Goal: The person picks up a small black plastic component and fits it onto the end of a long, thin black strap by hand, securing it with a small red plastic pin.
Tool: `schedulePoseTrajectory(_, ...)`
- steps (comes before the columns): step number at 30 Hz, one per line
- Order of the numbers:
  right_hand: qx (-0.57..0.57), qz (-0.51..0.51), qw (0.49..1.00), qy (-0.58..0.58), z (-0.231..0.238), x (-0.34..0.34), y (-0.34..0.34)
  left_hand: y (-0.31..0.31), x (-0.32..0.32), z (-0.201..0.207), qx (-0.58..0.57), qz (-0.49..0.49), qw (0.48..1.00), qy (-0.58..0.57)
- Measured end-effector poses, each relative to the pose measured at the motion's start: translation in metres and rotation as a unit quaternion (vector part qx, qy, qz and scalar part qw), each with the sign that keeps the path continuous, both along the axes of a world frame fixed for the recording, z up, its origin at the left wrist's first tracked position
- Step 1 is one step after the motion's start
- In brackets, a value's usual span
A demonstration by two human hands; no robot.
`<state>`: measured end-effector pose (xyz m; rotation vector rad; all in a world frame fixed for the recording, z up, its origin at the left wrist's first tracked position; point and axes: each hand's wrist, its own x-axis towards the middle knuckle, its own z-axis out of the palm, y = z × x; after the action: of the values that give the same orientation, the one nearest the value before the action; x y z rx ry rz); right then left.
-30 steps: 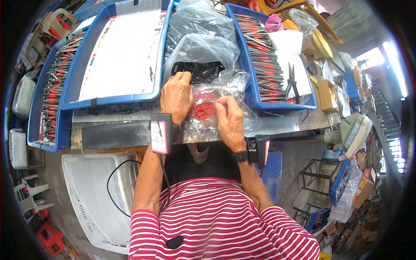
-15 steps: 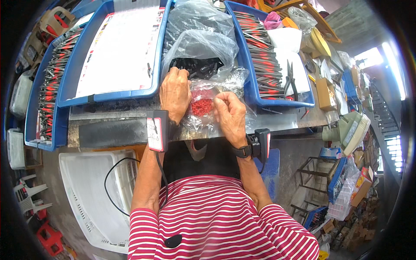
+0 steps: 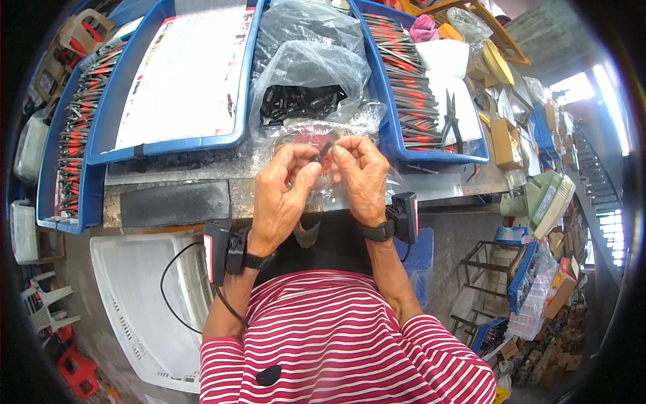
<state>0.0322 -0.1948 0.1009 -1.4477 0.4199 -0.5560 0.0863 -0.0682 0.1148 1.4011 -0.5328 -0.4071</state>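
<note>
My left hand (image 3: 282, 195) has come close to my right hand (image 3: 362, 178) above the front edge of the bench. Between the left thumb and fingers is a small black plastic part (image 3: 323, 155), partly covered by the fingertips. My right thumb and fingers are pinched together beside it; what they hold is too small to make out. Under both hands lies a clear bag of small red parts (image 3: 328, 163), mostly hidden by them. Just beyond, a large clear plastic bag (image 3: 316, 60) gapes toward me, with many black parts (image 3: 299, 104) inside.
A blue tray (image 3: 182, 149) lined with white printed sheets stands left of the bags. Another blue tray (image 3: 441, 160) on the right holds rows of red-and-black pliers (image 3: 407, 87) and one separate pair of pliers (image 3: 451, 121). A white plastic crate (image 3: 128, 303) sits below the bench.
My left hand has come back from the mouth of the bag of black parts with a small black part in its fingers. The right hand has stayed almost in place.
</note>
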Motion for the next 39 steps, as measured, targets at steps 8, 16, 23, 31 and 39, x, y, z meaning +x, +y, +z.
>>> schedulePoseTrajectory(8, 0.042, 0.038, 0.997, -0.047, 0.001, -0.003, 0.005, 0.003, -0.010, -0.019, -0.004, -0.032, 0.999, 0.023)
schedulePoseTrajectory(16, 0.017, 0.030, 0.997, -0.072, -0.002, -0.006, 0.007, 0.002, -0.015, -0.020, -0.035, -0.002, 0.998, 0.051)
schedulePoseTrajectory(23, -0.003, 0.023, 0.996, -0.089, -0.002, -0.009, 0.013, 0.003, -0.018, -0.015, -0.064, 0.018, 0.993, 0.101)
schedulePoseTrajectory(31, -0.025, -0.005, 0.995, -0.099, -0.004, -0.009, 0.021, 0.008, -0.020, -0.011, -0.030, 0.024, 0.993, 0.110)
schedulePoseTrajectory(39, -0.273, -0.044, 0.952, -0.135, -0.008, -0.004, 0.020, 0.005, -0.020, -0.012, -0.076, 0.021, 0.988, 0.133)
